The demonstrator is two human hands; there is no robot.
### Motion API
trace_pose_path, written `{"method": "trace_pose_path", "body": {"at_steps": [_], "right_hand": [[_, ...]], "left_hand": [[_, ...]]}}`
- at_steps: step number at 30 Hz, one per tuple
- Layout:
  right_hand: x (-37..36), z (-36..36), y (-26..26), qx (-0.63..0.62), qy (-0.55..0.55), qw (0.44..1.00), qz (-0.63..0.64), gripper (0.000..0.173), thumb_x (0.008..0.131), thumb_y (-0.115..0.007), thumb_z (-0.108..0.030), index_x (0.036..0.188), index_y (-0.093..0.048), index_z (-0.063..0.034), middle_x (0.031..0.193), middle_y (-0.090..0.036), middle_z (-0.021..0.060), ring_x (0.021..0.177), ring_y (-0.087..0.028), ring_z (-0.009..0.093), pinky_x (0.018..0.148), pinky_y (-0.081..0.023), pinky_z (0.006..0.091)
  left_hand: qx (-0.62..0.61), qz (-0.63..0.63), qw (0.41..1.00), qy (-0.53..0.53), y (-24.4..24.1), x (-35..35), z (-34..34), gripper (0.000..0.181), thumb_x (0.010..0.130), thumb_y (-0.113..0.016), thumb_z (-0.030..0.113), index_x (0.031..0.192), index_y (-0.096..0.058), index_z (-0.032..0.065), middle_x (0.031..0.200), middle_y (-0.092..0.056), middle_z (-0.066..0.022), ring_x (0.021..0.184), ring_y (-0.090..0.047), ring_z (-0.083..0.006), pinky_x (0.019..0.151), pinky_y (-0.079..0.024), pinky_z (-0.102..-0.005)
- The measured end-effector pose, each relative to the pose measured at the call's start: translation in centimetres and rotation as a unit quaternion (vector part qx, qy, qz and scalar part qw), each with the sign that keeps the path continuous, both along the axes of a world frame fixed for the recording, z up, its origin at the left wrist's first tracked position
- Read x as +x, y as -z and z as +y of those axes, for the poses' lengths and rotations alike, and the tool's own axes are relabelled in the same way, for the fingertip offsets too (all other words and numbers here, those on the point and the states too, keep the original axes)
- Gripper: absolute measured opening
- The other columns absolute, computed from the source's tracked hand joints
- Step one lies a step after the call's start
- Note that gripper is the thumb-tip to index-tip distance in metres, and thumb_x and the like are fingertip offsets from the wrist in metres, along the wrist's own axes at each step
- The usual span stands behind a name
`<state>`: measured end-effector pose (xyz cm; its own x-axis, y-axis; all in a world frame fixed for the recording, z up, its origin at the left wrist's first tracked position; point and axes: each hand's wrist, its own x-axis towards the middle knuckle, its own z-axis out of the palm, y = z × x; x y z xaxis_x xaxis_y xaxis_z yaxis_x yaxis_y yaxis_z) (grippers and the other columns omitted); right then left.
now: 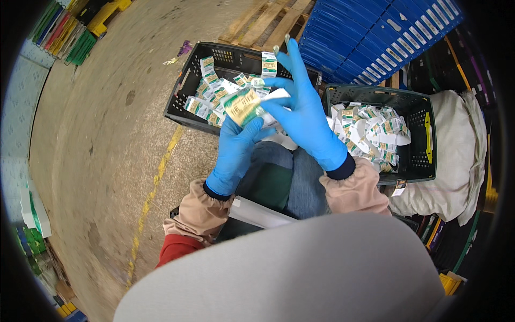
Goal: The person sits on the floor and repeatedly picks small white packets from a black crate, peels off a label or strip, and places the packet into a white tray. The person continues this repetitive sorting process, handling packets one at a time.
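Note:
My left hand (237, 151), in a blue glove, pinches a printed paper label (243, 106) in tan, green and white between thumb and fingers. Slightly blurred, the label is raised over the near side of a black plastic crate (177, 110). My right hand (307, 116), gloved the same way, has its fingers spread, with its thumb at the label's right edge. A folded white paper piece (277, 94) shows between its thumb and a finger; whether they grip it is unclear. Small pale bits cling to two raised fingertips. Strips of similar labels (209, 90) lie in the crate.
To the right, a second black crate (418, 139) holds a heap of label strips (374, 131), beside a white woven sack (454, 153). Blue crates (354, 36) are stacked behind, near a wooden pallet (265, 24). A yellow floor line (155, 189) runs at left.

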<state>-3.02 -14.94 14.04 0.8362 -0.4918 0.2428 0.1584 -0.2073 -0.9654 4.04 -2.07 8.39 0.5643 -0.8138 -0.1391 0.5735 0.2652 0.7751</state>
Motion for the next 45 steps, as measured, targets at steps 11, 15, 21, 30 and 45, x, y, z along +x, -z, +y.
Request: {"method": "trace_pose_path", "body": {"at_steps": [11, 15, 21, 30, 45], "right_hand": [[-2.1, -1.9, -0.6, -0.012, 0.002, 1.0, -0.004, 0.091, 0.083, -0.065, 0.0, 0.153, -0.009, -0.018, 0.108, -0.061, 0.0122, 0.093, -0.062, 0.016, 0.086, -0.05, 0.0306], [-3.0, -1.3, 0.6, -0.036, -0.03, 0.998, 0.03, 0.092, 0.082, -0.065, 0.002, 0.153, -0.01, -0.0184, 0.104, -0.061, 0.0098, 0.091, -0.062, 0.015, 0.088, -0.048, 0.0319], [-2.4, -0.7, 1.2, -0.095, -0.015, 0.994, 0.056, 0.095, 0.079, -0.068, 0.004, 0.153, -0.012, -0.0194, 0.106, -0.062, 0.0112, 0.091, -0.063, 0.016, 0.086, -0.05, 0.0318], [-1.5, -0.4, 0.1, -0.022, 0.011, 0.997, 0.07, 0.105, 0.077, -0.07, 0.004, 0.152, 0.0, -0.0183, 0.125, -0.051, 0.0217, 0.089, -0.066, 0.019, 0.08, -0.056, 0.0323], [-3.1, -1.0, 0.8, -0.101, 0.025, 0.993, 0.049, 0.079, 0.081, -0.071, -0.007, 0.148, -0.028, -0.0088, 0.083, -0.065, 0.0, 0.089, -0.061, 0.011, 0.099, -0.041, 0.035]], "left_hand": [[-0.021, 0.162, 0.986, 0.037, 0.7, 1.0, 0.0, 0.054, 0.095, -0.056, 0.027, 0.139, -0.035, 0.0045, 0.133, -0.05, -0.0149, 0.119, -0.054, -0.0283, 0.094, -0.052, -0.0434], [-0.023, 0.173, 0.984, 0.02, 0.7, 1.3, 0.4, 0.05, 0.097, -0.052, 0.025, 0.139, -0.034, 0.0029, 0.133, -0.05, -0.0153, 0.118, -0.055, -0.0286, 0.095, -0.052, -0.044], [-0.003, 0.149, 0.989, 0.019, 0.1, 0.9, 0.5, 0.042, 0.095, -0.053, 0.009, 0.134, -0.041, -0.001, 0.127, -0.055, -0.0153, 0.112, -0.059, -0.0261, 0.09, -0.055, -0.0398], [0.02, 0.012, 0.999, 0.027, 0.6, 1.1, 0.9, 0.046, 0.088, -0.06, -0.001, 0.132, -0.044, -0.0027, 0.125, -0.057, -0.0146, 0.106, -0.062, -0.0232, 0.083, -0.057, -0.0351], [-0.055, 0.176, 0.983, 0.024, 0.3, 1.1, -0.1, 0.044, 0.096, -0.053, 0.013, 0.133, -0.038, -0.0055, 0.127, -0.053, -0.016, 0.114, -0.057, -0.0259, 0.096, -0.053, -0.0365]]}}
